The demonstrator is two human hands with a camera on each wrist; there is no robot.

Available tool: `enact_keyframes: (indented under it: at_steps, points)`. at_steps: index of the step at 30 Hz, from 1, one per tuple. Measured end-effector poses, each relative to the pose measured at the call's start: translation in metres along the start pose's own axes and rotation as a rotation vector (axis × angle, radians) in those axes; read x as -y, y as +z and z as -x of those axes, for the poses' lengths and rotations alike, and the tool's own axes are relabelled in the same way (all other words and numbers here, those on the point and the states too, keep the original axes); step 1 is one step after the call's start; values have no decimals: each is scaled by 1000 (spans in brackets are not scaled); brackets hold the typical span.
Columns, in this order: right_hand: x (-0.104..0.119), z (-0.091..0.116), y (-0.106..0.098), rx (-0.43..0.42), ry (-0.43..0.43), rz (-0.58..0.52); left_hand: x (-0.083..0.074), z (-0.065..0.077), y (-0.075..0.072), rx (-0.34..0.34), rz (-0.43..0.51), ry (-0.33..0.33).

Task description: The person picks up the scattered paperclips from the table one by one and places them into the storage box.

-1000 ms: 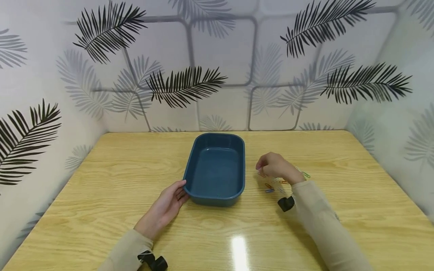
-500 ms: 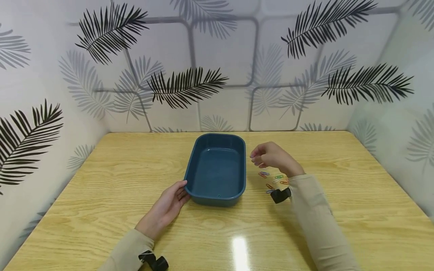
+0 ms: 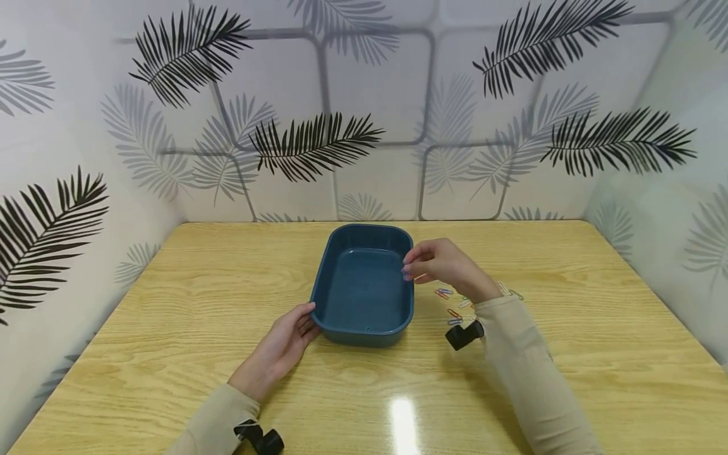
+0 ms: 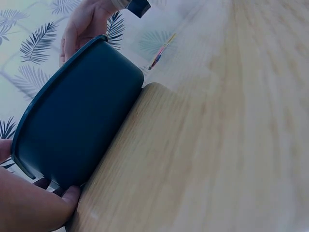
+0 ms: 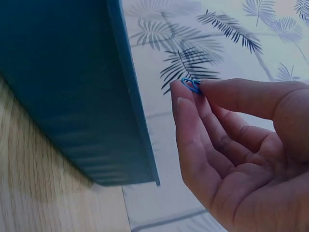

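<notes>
A dark blue rectangular plastic tub (image 3: 364, 338) stands on the table, open side up. My left hand (image 3: 279, 351) grips its near left corner, thumb at the rim and fingers against the outside wall; in the left wrist view, fingertips (image 4: 71, 195) show low by the tub's base. My right hand (image 3: 446, 262) is at the tub's right rim, fingertips over the edge. Between thumb and fingers it pinches a blue paper clip (image 5: 190, 85), plain in the right wrist view. A tiny green speck lies inside the tub near the front wall.
Several loose paper clips, among them a red one (image 3: 454, 313) and a blue one (image 3: 455, 321), lie on the wooden table (image 3: 227, 265) right of the tub, some beneath my right forearm. A leaf-patterned wall (image 3: 375, 183) rises behind the table. Each wrist wears a small black camera.
My right hand has lifted from the scattered paper clips and moved left to the tub's right rim, carrying the blue paper clip. My left hand has stayed on the tub's corner.
</notes>
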State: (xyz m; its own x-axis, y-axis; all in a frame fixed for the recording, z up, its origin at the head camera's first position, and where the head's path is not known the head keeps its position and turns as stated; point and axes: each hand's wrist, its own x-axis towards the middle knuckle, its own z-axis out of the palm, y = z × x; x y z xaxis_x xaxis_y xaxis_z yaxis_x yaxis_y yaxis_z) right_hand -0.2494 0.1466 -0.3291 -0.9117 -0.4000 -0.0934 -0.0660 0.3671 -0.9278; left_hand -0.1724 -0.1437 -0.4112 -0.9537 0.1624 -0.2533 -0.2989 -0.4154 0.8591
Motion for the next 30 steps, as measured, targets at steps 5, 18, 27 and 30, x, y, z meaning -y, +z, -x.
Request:
enact_keyframes:
  at_steps: [5,18,27,30]
  points:
    - [6,4,9,53,-23,-18,-1,0,1,3,1,1]
    - [13,8,29,183,-70,8,1,1,0,10,5,1]
    - [17,10,32,180,-55,3,0,0,0,45,11,4]
    - [17,10,32,179,-49,-1,0,1,0,42,9,3]
